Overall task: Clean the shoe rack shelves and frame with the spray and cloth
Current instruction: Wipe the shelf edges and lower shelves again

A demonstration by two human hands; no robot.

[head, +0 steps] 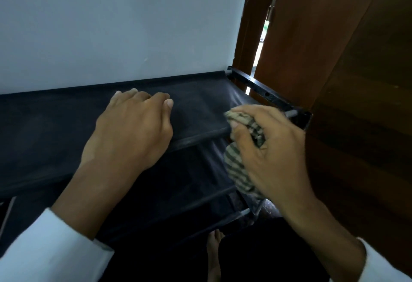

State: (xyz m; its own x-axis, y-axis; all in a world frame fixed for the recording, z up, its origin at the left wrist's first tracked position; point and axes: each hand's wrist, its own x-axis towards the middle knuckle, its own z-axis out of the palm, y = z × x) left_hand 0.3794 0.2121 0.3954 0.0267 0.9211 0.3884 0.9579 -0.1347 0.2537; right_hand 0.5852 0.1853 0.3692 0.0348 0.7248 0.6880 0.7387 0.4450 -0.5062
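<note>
Brown wood at two o'clock: a door (334,58) standing ajar, with a thin strip of daylight (259,45) between it and its jamb. Pale plain wall (111,25) from nine to twelve o'clock, right behind the shoe rack (55,125). White sleeves (44,248) at seven and five o'clock. A bare foot (214,252) at six o'clock on the dark floor, under the lowest rail. Both forearms across the near side of the rack, hiding parts of the lower shelves (178,181).

Long axis of the rack along the wall, from nine o'clock towards two o'clock, back edge tight to the wall. Black side bar (267,92) of the frame at the right end, set crosswise from the wall corner out towards three o'clock.

Rack black throughout: dark fabric stretched as the top shelf, faintly dusty-looking, wrapped over a round front rail; more dark shelves stepped below it, with grey metal tubes showing at the right end.

Left hand (131,130) palm down on the top shelf near its front edge, fingers loosely spread and pointing to the wall, holding nothing. Right hand (267,154) at three o'clock, clamped round a bunched cloth (236,170) (olive and pale stripes), thumb pressed over the top of the wad. Cloth at the right end of the front rail, just beside the frame's corner, its tail hanging down in front of the shelves below; contact with the rail not clear.
</note>
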